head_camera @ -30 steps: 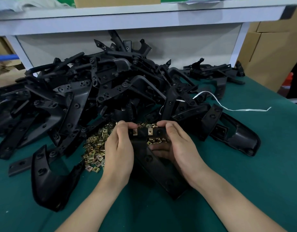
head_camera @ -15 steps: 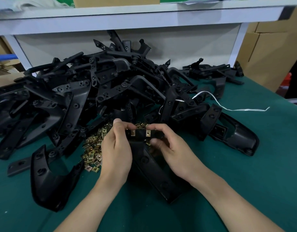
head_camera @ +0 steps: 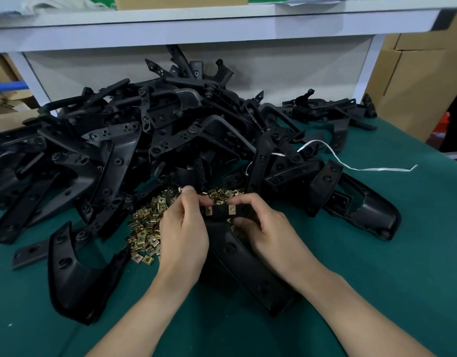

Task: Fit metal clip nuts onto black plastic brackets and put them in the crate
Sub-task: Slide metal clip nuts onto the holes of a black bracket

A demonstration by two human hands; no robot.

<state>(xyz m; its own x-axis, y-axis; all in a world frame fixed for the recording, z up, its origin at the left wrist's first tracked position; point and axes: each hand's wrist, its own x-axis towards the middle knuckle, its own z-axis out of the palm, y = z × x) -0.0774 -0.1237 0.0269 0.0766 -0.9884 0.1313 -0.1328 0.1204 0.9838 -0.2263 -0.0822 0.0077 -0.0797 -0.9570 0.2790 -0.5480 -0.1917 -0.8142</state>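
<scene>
Black curved plastic bracket [head_camera: 237,256] lies just beside the heap of loose brass-coloured metal clip nuts [head_camera: 147,228], its long axis running from the heap toward the near edge of the green-covered desk [head_camera: 376,253]. Left hand [head_camera: 183,233] and right hand [head_camera: 263,228] both pinch its heap-side end, equally near.

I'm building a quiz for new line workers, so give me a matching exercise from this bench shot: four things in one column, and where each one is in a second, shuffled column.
Things
1. bracket with two clip nuts
2. loose clip nuts
3. white strip
4. cardboard boxes

Places
a. trailing from the bracket heap onto the green mat at right
b. beyond the mat's right edge
c. gripped by the left hand and the right hand
d. piled on the mat, left of the left hand

Pairs: 1-c, 2-d, 3-a, 4-b
</scene>
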